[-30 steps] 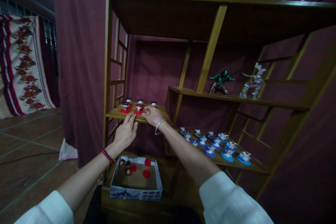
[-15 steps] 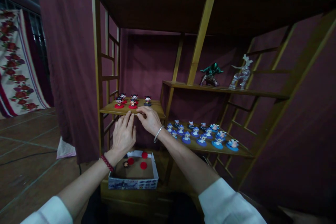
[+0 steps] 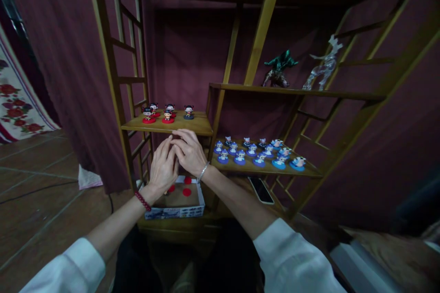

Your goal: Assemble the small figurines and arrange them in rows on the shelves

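Observation:
My left hand (image 3: 163, 165) and my right hand (image 3: 190, 152) meet at the fingertips just below the front edge of the upper left shelf (image 3: 195, 124). Their fingers are bent together, and whatever lies between them is too small or hidden to make out. On that shelf stand several black-haired figurines; one (image 3: 168, 116) is on a red base and another (image 3: 189, 111) on a dark base. Beneath my hands a cardboard box (image 3: 175, 212) holds red discs (image 3: 186, 192) and a small figure partly hidden by my left hand.
Several blue-based figurines (image 3: 239, 157) fill the lower right shelf (image 3: 220, 166). A phone (image 3: 261, 190) lies below it. Higher up stand a green figure (image 3: 281, 67) and a clear deer-like figure (image 3: 325, 66). A curtain (image 3: 68, 78) hangs at the left.
The view has tilted down, bringing the phone fully into sight. My hands have drawn closer together, with the right fingers now over the left fingertips, slightly below the shelf edge.

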